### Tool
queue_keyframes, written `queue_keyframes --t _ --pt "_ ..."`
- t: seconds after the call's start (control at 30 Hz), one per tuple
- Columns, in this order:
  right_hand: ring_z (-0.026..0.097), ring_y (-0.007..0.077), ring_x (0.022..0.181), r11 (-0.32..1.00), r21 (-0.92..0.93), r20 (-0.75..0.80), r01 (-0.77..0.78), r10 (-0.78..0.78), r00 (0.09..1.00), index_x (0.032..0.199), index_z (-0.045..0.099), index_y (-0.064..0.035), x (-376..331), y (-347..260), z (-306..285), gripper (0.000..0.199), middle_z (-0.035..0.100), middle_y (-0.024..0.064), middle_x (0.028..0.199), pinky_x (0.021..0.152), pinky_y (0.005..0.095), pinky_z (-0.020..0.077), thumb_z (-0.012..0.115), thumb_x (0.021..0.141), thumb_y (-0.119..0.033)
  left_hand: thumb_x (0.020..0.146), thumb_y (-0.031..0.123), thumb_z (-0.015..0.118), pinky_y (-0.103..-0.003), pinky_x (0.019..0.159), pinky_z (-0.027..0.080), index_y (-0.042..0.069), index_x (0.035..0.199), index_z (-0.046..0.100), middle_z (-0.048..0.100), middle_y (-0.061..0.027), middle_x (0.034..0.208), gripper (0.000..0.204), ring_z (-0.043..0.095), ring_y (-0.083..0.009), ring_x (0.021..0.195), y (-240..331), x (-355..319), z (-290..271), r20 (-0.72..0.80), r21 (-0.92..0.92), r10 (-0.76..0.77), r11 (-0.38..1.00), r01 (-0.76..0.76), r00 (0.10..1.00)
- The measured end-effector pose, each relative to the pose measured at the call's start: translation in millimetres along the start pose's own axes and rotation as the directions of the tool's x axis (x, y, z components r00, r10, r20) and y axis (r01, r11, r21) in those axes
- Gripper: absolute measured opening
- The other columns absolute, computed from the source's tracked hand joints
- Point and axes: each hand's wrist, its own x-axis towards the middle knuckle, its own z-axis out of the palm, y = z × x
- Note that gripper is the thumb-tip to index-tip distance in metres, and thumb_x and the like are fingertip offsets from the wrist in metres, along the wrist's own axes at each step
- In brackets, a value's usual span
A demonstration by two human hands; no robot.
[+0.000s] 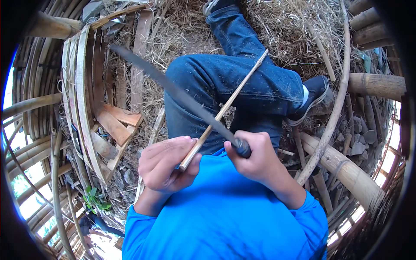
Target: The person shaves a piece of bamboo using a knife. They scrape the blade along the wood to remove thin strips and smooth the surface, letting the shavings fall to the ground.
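My left hand (167, 162) is closed around the near end of a thin bamboo stick (236, 93), which slants up and to the right across my blue-jeaned knees. In my right hand (255, 156) I grip the dark handle of a long knife (173, 89). Its blade runs up and to the left and crosses over the stick just ahead of my left fingers. I am seated in a blue long-sleeved shirt, with one leg stretched forward and the other folded to the right.
Curved bamboo strips (80, 99) and short wooden offcuts (117, 123) are piled at my left. Thick bamboo poles (346, 171) lie at my right, with a long thin curved cane (336, 104) over them. Dry straw (286, 26) covers the ground ahead.
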Motion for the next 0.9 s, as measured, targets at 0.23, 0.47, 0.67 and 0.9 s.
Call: queue_keyframes --t 0.23,0.47,0.67,0.9 --pt "0.06 0.0363 0.055 0.93 -0.232 -0.135 -0.286 0.261 0.956 0.068 0.06 0.0012 17.7 48.3 -34.1 0.014 0.056 0.0219 0.059 0.051 0.0402 0.0449 0.063 0.071 -0.012 0.073 0.001 0.068 -0.034 0.063 0.059 -0.007 0.082 0.064 0.067 -0.0153 0.073 0.013 0.07 -0.0262 0.067 4.6 -4.9 5.5 0.074 0.03 0.057 0.998 -0.06 0.996" --pt "0.041 0.0114 0.043 1.0 0.019 0.042 0.017 -0.018 0.999 0.058 0.049 0.0022 -10.2 5.0 -5.3 0.024 0.041 0.0134 0.047 0.042 0.0341 0.0297 0.06 0.077 -0.007 0.073 0.0 0.068 -0.033 0.062 0.059 -0.008 0.083 0.064 0.067 -0.0156 0.073 0.013 0.07 -0.0273 0.067 10.0 -1.5 6.3 0.05 0.024 0.059 0.998 -0.06 0.997" --pt "0.062 0.0365 0.058 0.929 -0.185 -0.138 -0.32 0.298 0.945 0.069 0.061 0.0031 19.2 63.9 -32.7 0.017 0.056 0.023 0.059 0.051 0.0402 0.0451 0.061 0.072 -0.014 0.076 0.001 0.065 -0.032 0.058 0.057 -0.009 0.083 0.063 0.067 -0.0164 0.07 0.012 0.07 -0.0263 0.064 4.9 -12.7 11.6 0.073 0.044 0.011 0.999 -0.014 0.997" --pt "0.061 0.0397 0.063 0.967 -0.201 -0.008 -0.158 0.16 0.987 0.067 0.063 -0.0018 5.2 30.8 -11.9 0.015 0.058 0.0225 0.063 0.059 0.0441 0.0485 0.064 0.07 -0.016 0.076 0.0 0.064 -0.033 0.06 0.058 -0.008 0.081 0.062 0.067 -0.0159 0.07 0.01 0.07 -0.027 0.065 11.0 -9.7 4.2 0.053 -0.025 0.052 0.998 -0.051 0.997"
